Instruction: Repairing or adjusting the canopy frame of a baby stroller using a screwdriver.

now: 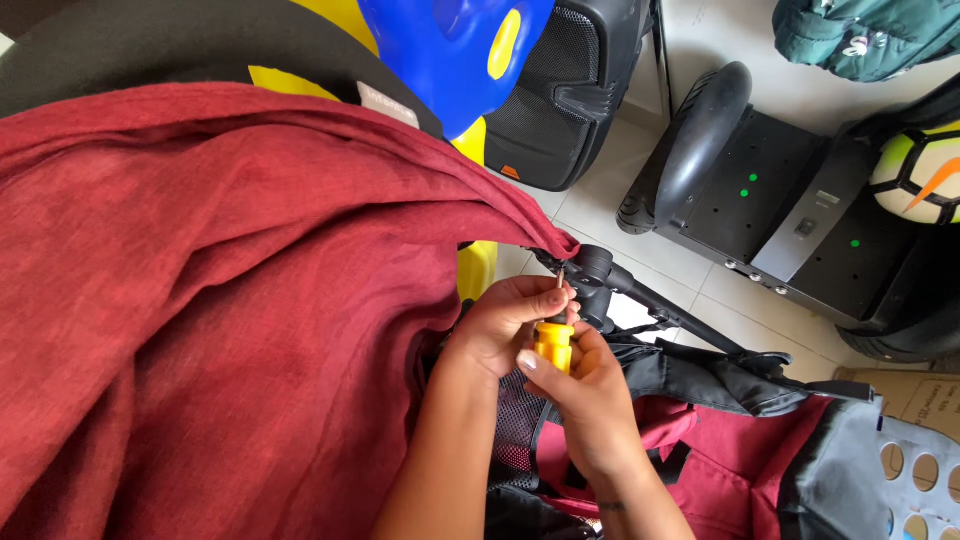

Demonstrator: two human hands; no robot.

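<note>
Both hands (545,365) w/ closed grip on ribbed yellow screwdriver (553,346) beside red cloth (230,300).

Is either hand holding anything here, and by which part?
The right hand grips a screwdriver by its yellow handle; the left hand pinches its metal shaft near the tip.
</note>
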